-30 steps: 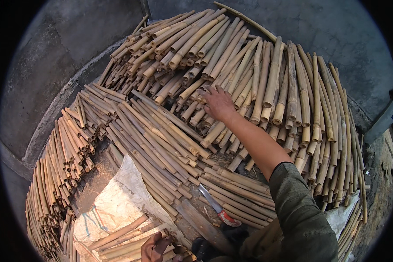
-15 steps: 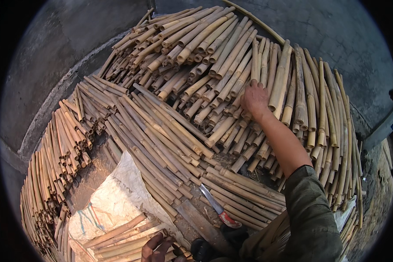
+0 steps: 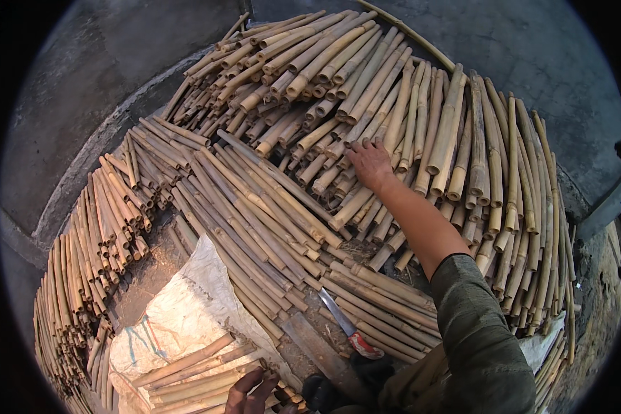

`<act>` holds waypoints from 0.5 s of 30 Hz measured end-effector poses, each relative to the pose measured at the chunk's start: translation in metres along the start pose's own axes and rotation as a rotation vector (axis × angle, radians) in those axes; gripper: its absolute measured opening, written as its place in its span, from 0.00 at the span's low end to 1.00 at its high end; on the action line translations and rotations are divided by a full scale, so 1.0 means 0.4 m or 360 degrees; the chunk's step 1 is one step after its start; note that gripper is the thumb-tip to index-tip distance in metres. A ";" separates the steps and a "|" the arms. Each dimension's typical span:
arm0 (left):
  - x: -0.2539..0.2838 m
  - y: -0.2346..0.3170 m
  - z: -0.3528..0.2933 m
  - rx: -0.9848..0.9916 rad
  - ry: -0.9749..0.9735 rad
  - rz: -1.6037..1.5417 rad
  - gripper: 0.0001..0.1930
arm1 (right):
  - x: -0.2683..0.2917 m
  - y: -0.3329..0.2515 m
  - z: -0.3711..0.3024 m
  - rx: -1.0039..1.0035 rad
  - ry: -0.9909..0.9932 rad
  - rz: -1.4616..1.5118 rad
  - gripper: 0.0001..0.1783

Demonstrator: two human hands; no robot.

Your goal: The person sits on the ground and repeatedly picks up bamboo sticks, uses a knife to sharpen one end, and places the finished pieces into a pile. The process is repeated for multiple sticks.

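My right hand (image 3: 370, 163) reaches into the large pile of bamboo poles (image 3: 455, 131). Its fingers are spread and lie over the cut ends of poles in the middle of the pile; none is clearly gripped. At the bottom edge, my left hand (image 3: 251, 392) shows only in part. Its fingers are bent but apart, with nothing visible between them. Beside it, several bamboo poles (image 3: 193, 381) lie on a pale woven sack (image 3: 176, 314).
A knife with a red handle (image 3: 363, 346) lies by a flat grey board (image 3: 317, 348), near more bamboo poles (image 3: 386, 293). A slanting row of poles (image 3: 248, 200) crosses the middle. Further bamboo stacks (image 3: 69, 283) stand at left, and a grey wall (image 3: 138, 48) rises behind.
My right hand has moved left across the pile, and its fingers have gone from curled to spread. My left hand stays near the poles on the sack.
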State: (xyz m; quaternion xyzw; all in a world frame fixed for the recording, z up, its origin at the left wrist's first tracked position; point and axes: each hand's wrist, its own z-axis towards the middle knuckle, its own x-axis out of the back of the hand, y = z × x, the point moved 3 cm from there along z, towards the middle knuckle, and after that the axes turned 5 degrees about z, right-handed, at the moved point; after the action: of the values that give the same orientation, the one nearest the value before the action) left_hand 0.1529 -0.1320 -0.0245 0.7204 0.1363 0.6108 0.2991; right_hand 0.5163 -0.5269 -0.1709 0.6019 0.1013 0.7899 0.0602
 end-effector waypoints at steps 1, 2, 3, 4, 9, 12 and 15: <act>0.000 0.000 0.000 0.0008 -0.0001 -0.0003 0.23 | -0.006 -0.002 0.006 -0.0067 -0.0136 -0.0010 0.25; 0.002 -0.001 0.001 0.0014 -0.0001 -0.0006 0.23 | -0.001 -0.003 0.011 -0.0089 -0.0132 -0.0011 0.23; 0.003 -0.002 0.001 0.0012 0.0001 -0.0002 0.23 | 0.010 0.000 0.014 -0.0113 -0.0094 -0.0026 0.21; 0.004 -0.004 0.003 0.0008 0.0002 0.0000 0.23 | 0.023 0.003 0.016 -0.0118 -0.0041 -0.0030 0.19; 0.011 -0.026 0.008 0.0012 0.0016 -0.0008 0.23 | 0.099 0.049 -0.009 -0.0519 0.0377 0.0583 0.19; 0.014 -0.039 0.008 -0.0018 0.0035 0.0001 0.23 | 0.140 0.083 -0.028 -0.0811 0.0533 0.0970 0.22; 0.017 -0.041 0.005 -0.0068 0.0039 0.0042 0.24 | 0.188 0.110 -0.051 -0.1005 0.0711 0.1150 0.24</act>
State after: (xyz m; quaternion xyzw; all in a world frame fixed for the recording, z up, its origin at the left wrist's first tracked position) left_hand 0.1591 -0.1158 -0.0292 0.7080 0.1175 0.6263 0.3046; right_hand 0.4777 -0.5553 -0.0952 0.3680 -0.3452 0.8613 -0.0606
